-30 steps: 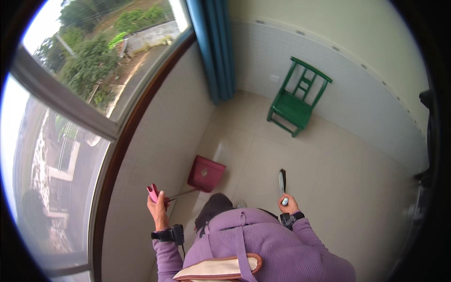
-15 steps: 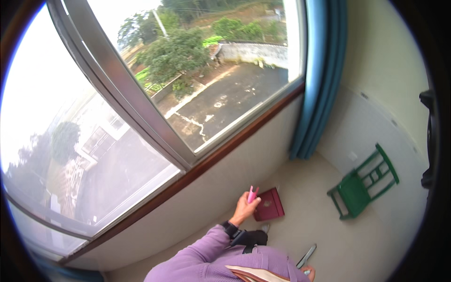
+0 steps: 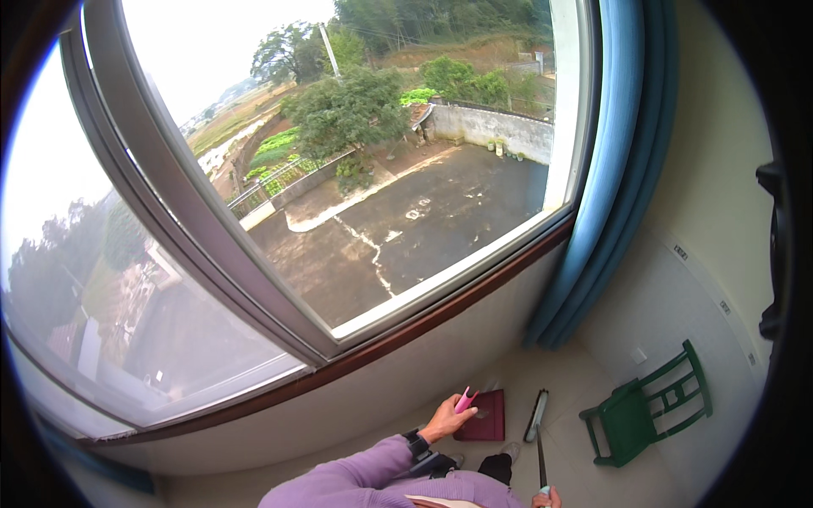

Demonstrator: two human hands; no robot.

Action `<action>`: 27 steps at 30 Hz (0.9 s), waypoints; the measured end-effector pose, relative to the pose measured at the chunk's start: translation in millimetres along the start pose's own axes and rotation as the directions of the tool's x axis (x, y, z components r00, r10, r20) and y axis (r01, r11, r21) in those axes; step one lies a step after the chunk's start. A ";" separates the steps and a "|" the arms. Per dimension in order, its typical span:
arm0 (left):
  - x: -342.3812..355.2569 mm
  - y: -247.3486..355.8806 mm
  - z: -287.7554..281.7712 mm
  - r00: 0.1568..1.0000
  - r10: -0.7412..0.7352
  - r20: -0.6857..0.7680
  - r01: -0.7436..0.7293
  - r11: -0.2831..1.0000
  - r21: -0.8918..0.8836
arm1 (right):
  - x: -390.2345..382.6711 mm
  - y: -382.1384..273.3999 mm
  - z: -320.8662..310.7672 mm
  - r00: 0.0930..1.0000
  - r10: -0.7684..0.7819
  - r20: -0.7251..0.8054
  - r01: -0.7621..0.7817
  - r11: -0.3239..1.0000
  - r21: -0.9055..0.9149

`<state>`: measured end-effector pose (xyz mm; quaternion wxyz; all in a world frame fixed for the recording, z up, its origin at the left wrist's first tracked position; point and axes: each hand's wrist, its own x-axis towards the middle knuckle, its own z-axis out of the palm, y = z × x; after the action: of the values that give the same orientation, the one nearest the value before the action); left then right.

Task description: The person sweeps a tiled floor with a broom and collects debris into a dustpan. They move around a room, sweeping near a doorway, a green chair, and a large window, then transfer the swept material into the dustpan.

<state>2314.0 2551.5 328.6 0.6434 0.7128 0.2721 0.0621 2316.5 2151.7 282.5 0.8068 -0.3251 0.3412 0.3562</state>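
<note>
My left hand is closed around a pink grip that ends in a small fork. Directly below it a dark red dustpan lies near the wall under the window; the grip appears to be the top of its handle, seen almost end-on. At the lower edge my right hand is wrapped round the pale end of a thin dark pole. That pole belongs to a broom with a narrow grey-white head, which is at the floor to the right of the dustpan. Its bristles cannot be made out.
A green chair stands to the right by the tiled wall. Ahead is a large window with a brown sill, and a blue curtain hangs at its right end. My shoes are just below the dustpan.
The view has shifted, so the window fills more of it. The broom head has swung out ahead of my right hand, nearer the dustpan. My left hand still grips the pink handle.
</note>
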 end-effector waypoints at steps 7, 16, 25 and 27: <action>39.4 14.9 50.7 0.995 -0.059 -0.080 0.054 0.997 -0.059 | 84.1 -105.6 65.6 0.997 0.023 0.070 -0.006 0.973 -0.230; 89.3 19.2 99.1 0.976 -0.126 -0.176 0.112 0.990 -0.083 | 277.6 -230.0 64.0 0.998 0.050 0.030 -0.041 0.965 -0.259; 119.1 27.7 113.6 0.963 -0.114 -0.244 0.127 0.991 0.041 | 356.6 -248.1 34.1 0.996 0.073 -0.046 -0.082 0.630 -0.773; 124.4 29.5 116.7 0.963 -0.126 -0.238 0.142 0.989 0.051 | 342.2 -232.0 20.9 0.998 0.000 -0.061 -0.054 0.481 -0.875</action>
<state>2479.3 2505.9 305.0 0.5850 0.7019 0.3957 0.0927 2683.6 2164.5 91.7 0.5139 -0.6944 0.1385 0.4843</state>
